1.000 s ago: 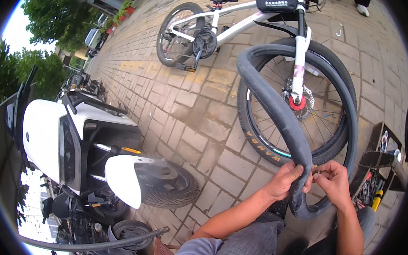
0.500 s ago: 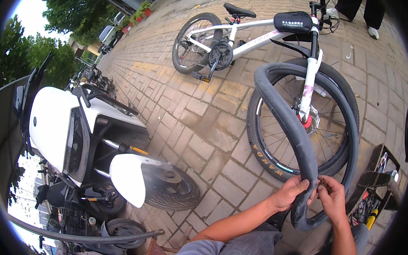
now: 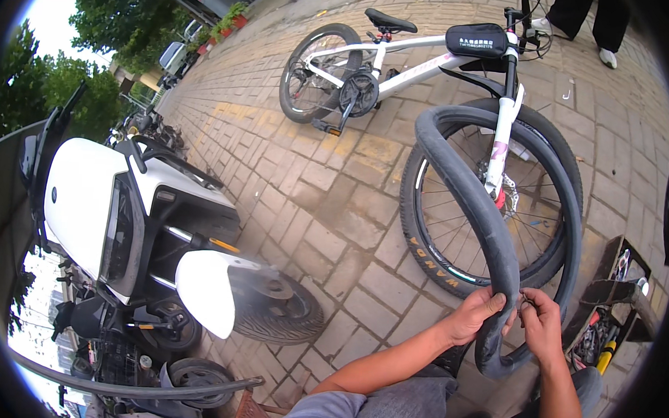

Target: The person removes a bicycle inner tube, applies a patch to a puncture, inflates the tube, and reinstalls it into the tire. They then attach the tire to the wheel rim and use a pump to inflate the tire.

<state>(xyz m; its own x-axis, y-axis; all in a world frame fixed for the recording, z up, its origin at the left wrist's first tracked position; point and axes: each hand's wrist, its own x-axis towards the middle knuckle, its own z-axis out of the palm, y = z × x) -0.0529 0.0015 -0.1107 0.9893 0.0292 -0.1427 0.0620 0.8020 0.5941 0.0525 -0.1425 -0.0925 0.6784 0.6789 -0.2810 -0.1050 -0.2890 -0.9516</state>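
Observation:
A puffed-up black inner tube loops up from my lap and over the front wheel of a white bicycle. My left hand is closed round the lower part of the tube, thumb lying on top. Close beside it, on the tube's inner side, my right hand has thumb and fingertips pinched together. What they pinch is too small and dark to make out. The bicycle's front tyre with its spoked wheel is right behind the tube.
An open toolbox with several tools is at my right. A white scooter stands at the left, its front wheel pointing toward me. Brick paving lies between. At the upper right show a standing person's dark trousers.
The view has shifted very slightly. Both hands keep their places on the tube; the right fingers have moved only a little.

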